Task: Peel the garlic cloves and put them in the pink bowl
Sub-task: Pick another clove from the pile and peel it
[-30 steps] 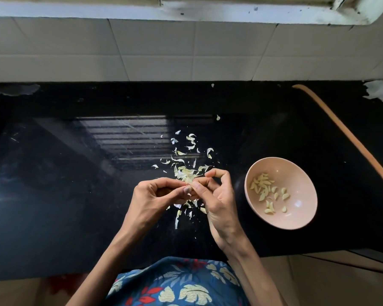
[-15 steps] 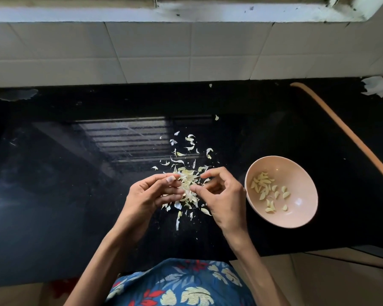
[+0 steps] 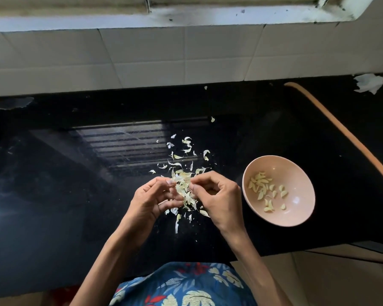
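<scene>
Perhaps a clove behind right hand (image 3: 217, 195) fingers.

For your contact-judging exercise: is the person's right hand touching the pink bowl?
Apart. The head view shows a strip of black counter between the right hand and the pink bowl rim.

Single head view; looks steeply down, forward onto black counter (image 3: 53, 195); close above hands.

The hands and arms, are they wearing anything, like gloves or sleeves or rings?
No gloves and no sleeves: the left hand and the right hand are bare, and so are both forearms. No rings or watch show. The person's blue garment has red and cream leaf prints.
</scene>
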`<control>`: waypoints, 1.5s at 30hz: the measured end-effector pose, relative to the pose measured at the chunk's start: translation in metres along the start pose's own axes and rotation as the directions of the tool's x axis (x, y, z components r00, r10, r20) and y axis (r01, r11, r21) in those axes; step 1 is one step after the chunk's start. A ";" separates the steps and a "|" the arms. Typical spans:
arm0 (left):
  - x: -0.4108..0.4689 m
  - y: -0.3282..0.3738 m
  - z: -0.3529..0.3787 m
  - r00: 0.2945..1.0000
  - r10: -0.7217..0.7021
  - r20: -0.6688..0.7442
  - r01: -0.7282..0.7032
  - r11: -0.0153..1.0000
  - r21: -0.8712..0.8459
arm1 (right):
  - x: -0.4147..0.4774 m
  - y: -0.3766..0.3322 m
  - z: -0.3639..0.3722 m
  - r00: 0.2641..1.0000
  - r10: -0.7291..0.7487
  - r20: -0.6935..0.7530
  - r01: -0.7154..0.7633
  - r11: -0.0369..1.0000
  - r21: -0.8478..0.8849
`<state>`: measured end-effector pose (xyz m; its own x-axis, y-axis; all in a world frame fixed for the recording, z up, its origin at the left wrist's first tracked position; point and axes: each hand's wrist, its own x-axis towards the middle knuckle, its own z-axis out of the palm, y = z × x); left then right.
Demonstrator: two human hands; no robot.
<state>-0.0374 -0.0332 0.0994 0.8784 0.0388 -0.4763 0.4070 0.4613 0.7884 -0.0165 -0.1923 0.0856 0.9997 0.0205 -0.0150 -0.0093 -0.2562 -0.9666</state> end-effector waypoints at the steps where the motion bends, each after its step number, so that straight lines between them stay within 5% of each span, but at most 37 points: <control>1: 0.002 0.000 0.003 1.000 0.008 0.019 -0.008 1.000 0.008 | 0.000 0.003 0.002 0.999 0.040 0.004 -0.040 0.999 0.000; 9: 0.033 0.003 0.085 0.963 -0.040 0.267 -0.057 0.936 0.346 | -0.007 0.020 0.009 0.941 0.272 0.201 -0.243 0.957 -0.156; 15: 0.069 -0.030 0.129 0.923 -0.112 0.368 -0.193 0.692 0.695 | -0.013 0.011 -0.005 0.907 0.355 0.227 -0.312 0.928 -0.206; 21: 0.075 -0.039 0.125 0.925 -0.155 0.347 -0.123 0.742 0.659 | -0.015 0.019 -0.017 0.902 0.397 0.169 -0.378 0.916 -0.138; 26: 0.061 -0.025 0.100 0.985 0.016 0.171 -0.088 0.903 0.421 | -0.019 0.032 -0.015 0.942 0.326 0.079 -0.322 0.945 -0.054; 29: 0.052 -0.019 0.070 0.995 0.040 0.088 -0.073 0.906 0.417 | -0.019 0.038 -0.011 0.940 0.337 0.058 -0.334 0.941 -0.046; 32: 0.043 -0.016 0.029 0.998 0.050 0.035 -0.061 0.786 0.615 | -0.016 0.037 -0.011 0.948 0.317 -0.010 -0.317 0.948 -0.039; 36: 0.025 -0.011 -0.003 0.968 0.235 -0.081 -0.025 0.416 0.909 | -0.012 0.036 -0.015 0.976 0.186 -0.112 -0.196 0.977 -0.081; 41: 0.023 -0.013 -0.022 0.924 0.368 -0.104 -0.052 0.390 0.919 | -0.007 0.036 -0.024 0.980 0.102 -0.172 -0.124 0.985 -0.123; 45: 0.025 -0.022 -0.027 0.915 0.399 0.051 -0.177 0.286 0.942 | -0.008 0.034 -0.020 0.989 0.149 0.001 -0.148 0.985 -0.085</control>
<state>-0.0316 -0.0188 0.0595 0.9794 0.1745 -0.1015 0.1966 -0.7100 0.6762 -0.0240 -0.2201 0.0578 0.9872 -0.0166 -0.1588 -0.1550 -0.3379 -0.9283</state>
